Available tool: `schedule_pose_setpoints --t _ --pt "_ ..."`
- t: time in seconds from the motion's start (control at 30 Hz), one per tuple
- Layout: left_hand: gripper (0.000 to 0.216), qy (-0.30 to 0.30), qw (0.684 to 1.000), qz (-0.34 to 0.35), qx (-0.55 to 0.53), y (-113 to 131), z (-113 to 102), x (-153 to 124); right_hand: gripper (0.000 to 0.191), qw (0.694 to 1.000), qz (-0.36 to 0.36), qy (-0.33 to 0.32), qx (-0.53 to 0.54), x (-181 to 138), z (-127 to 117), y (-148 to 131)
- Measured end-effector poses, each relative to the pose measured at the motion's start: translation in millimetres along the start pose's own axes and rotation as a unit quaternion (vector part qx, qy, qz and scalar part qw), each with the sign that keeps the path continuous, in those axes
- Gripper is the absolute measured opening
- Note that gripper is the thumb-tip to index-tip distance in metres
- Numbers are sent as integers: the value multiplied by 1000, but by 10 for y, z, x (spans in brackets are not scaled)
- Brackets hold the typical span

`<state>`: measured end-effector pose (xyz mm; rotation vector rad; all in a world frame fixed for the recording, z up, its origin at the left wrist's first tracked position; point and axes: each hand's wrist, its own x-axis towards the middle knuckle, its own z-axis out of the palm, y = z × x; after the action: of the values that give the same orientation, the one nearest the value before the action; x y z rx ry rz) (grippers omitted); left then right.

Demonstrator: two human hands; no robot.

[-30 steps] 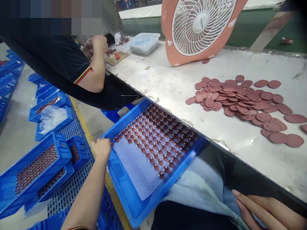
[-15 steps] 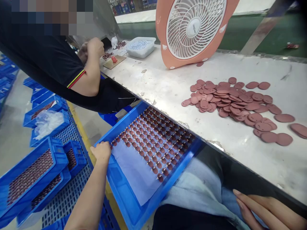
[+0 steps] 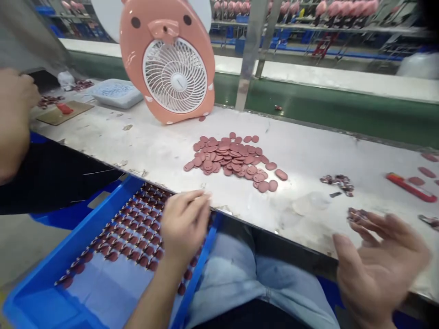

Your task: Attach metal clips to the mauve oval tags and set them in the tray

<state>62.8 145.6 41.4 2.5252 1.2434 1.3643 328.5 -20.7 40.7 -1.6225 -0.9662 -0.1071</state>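
Note:
A blue tray [image 3: 51, 269] rests on my lap, lined with pale paper and filled with rows of small dark-red parts [image 3: 137, 228]. My left hand [image 3: 183, 224] hovers over the tray's far right corner by the table edge, fingers loosely curled, nothing seen in them. My right hand [image 3: 380, 267] is raised at the lower right in front of the table edge, fingers spread, palm showing, motion-blurred. A pile of flat pink-brown discs [image 3: 233, 157] lies on the metal table [image 3: 308, 155] beyond my left hand.
A pink fan [image 3: 171, 68] stands behind the discs. A co-worker's arm [image 3: 13, 119] is at far left, near a white tub [image 3: 116, 92] and a board [image 3: 60, 112]. Small dark parts [image 3: 338, 181] and a red tool [image 3: 409, 187] lie at right.
The view swung right. My left hand left the tray's near-left rim and crossed to its far right corner. My right hand rose from my lap and spread its fingers.

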Motion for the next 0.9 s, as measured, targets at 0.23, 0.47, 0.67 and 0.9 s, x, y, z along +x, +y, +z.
schedule_pose_setpoints --t 0.23,0.47,0.67,0.9 --pt "26 -169 981 93 7 899 590 560 55 1000 22 9 -3 236 -188 -38" --pt "32 -190 968 161 -44 866 348 140 52 994 -90 -25 -57 45 -364 89" --pt "17 -196 922 -137 -306 1065 146 -78 31 975 -66 -204 57 -56 -207 -199" --pt "19 -269 757 -353 -480 1264 -83 -168 11 882 184 -366 233 61 -64 -529"
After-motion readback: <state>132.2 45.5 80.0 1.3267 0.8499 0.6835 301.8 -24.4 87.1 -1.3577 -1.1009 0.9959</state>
